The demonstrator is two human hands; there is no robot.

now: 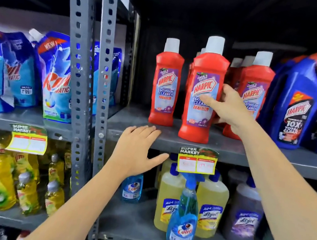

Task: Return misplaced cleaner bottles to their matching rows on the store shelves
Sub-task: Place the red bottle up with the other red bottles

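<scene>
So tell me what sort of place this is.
Most likely a supermarket's cleaning-products aisle: grey metal shelves, rows of red Harpic bottles, and a "Super Market" price tag clipped to the shelf edge.

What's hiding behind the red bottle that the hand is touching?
Behind the front red Harpic bottle under the right hand, the white caps of more red bottles peek out. Their bodies are covered, so how many stand there can't be counted.

Head view, facing shelves [221,145] close, slightly downward
</scene>
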